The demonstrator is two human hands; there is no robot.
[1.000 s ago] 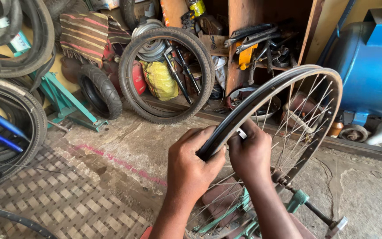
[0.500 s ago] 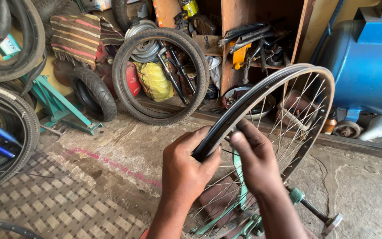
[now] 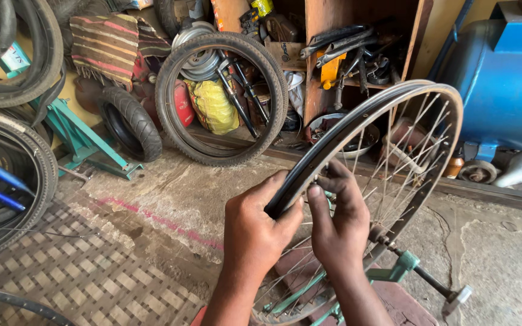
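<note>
A spoked bicycle wheel rim [image 3: 436,102] stands upright in a green truing stand [image 3: 403,265] in front of me. A black rim strip [image 3: 333,142] runs along the rim's channel. My left hand [image 3: 258,226] grips the near edge of the rim, thumb pressed on the black strip. My right hand [image 3: 339,220] is beside it, fingers curled over the rim and spokes, pinching at the strip. Both forearms come up from the bottom of the view.
A bare tyre [image 3: 222,99] leans against wooden shelves [image 3: 357,54] holding tools. Smaller tyres [image 3: 131,124] and stacked tyres [image 3: 13,175] lie to the left. A blue tank [image 3: 505,84] stands at the right. A patterned mat [image 3: 74,265] covers the concrete floor.
My hands have slid slightly down along the rim, and my right fingers have closed further over its edge. The view has shifted a little.
</note>
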